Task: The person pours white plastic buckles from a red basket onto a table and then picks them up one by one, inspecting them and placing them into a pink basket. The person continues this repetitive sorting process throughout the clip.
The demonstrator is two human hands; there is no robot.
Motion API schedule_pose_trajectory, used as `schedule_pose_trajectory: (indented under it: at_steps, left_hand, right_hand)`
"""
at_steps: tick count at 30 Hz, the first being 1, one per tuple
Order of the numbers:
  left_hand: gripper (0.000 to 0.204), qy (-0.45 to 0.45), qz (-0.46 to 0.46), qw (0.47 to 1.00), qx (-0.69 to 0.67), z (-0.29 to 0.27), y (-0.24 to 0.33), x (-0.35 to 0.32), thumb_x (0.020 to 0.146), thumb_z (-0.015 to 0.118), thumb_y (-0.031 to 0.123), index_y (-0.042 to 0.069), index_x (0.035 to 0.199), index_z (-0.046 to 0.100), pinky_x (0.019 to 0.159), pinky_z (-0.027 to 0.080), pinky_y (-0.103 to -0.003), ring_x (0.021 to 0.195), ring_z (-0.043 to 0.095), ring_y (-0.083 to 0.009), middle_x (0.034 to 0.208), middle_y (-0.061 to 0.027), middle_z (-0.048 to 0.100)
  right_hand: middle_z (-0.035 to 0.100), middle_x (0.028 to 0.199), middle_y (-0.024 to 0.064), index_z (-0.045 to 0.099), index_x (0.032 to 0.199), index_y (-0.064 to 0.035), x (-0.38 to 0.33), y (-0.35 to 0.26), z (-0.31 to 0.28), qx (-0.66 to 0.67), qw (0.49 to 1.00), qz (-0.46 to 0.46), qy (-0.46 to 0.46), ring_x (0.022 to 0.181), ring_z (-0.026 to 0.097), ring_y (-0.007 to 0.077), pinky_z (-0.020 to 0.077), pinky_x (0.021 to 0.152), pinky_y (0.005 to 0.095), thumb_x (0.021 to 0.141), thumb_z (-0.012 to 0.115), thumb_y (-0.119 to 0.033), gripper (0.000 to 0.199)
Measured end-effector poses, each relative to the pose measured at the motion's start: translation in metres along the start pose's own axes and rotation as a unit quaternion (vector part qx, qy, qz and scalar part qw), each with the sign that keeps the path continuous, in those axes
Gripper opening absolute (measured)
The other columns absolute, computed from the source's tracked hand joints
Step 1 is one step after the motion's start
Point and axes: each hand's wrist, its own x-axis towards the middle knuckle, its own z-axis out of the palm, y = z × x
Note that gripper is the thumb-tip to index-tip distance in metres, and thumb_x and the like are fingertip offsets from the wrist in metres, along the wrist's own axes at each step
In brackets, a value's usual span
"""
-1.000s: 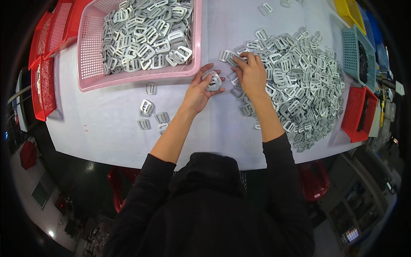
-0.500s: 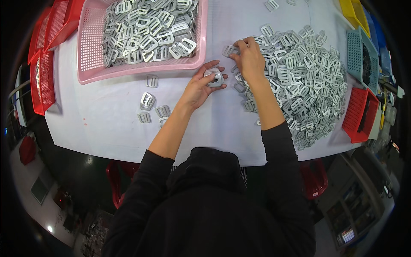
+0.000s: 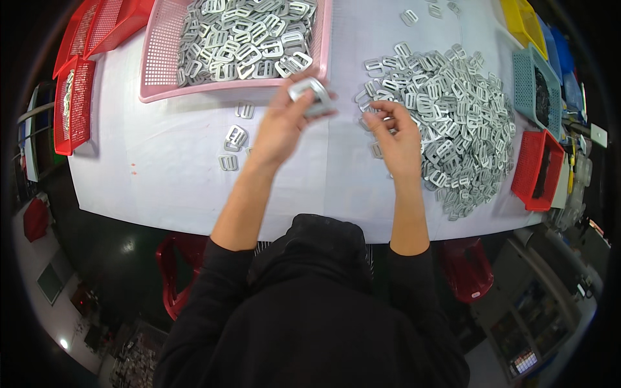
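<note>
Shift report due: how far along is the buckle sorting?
Done: the pink basket holds many metal buckles. In hand: left hand lifts one buckle near the basket rim; right hand picks at the loose pile. Left: that large pile, plus a few stray buckles on the table.

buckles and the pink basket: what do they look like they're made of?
Buckles: probably metal, matte silver-grey with dull highlights; could be plated, can't tell. The left hand holds a small stack of them. Pink basket: looks like moulded plastic, with perforated walls and uniform colour.
</note>
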Motion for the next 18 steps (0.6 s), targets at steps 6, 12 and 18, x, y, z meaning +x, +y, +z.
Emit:
schedule_pose_trajectory:
  at_steps: [6,12,18]
  left_hand:
    - [0.054,0.129,0.125,0.755,0.63,-0.066,0.083,0.064,0.084,0.056,0.032,0.002,0.128,0.043,0.084,0.046,-0.032,0.1,0.056,-0.0231,0.108,-0.0172,0.055]
    - [0.057,0.146,0.137,0.654,0.729,-0.128,0.091,0.097,0.082,0.048,0.028,-0.003,0.129,0.039,0.098,0.036,-0.041,0.115,0.046,-0.0392,0.123,-0.0301,0.045]
    - [0.043,0.131,0.21,0.848,0.469,-0.078,0.08,0.044,0.085,0.033,0.003,0.005,0.126,0.047,0.077,0.049,-0.027,0.091,0.062,-0.0176,0.106,-0.0132,0.061]
  right_hand:
    - [0.059,0.084,0.0062,0.065,0.09,-0.0038,-0.008,0.047,-0.037,-0.071,0.993,0.013,0.091,0.066,0.054,0.0141,0.0439,0.059,0.0273,0.079,0.066,-0.023,0.023]
    - [0.056,0.095,0.0099,0.062,0.102,-0.0056,-0.009,0.09,-0.034,-0.295,0.949,-0.006,0.114,0.078,0.057,0.0236,0.0458,0.069,0.0364,0.078,0.064,-0.024,0.03]
    - [0.049,0.116,0.0115,0.053,0.118,-0.0113,0.025,0.118,0.008,-0.427,0.864,-0.205,0.17,0.104,0.046,0.0306,0.0404,0.083,0.0413,0.075,0.068,-0.028,0.049]
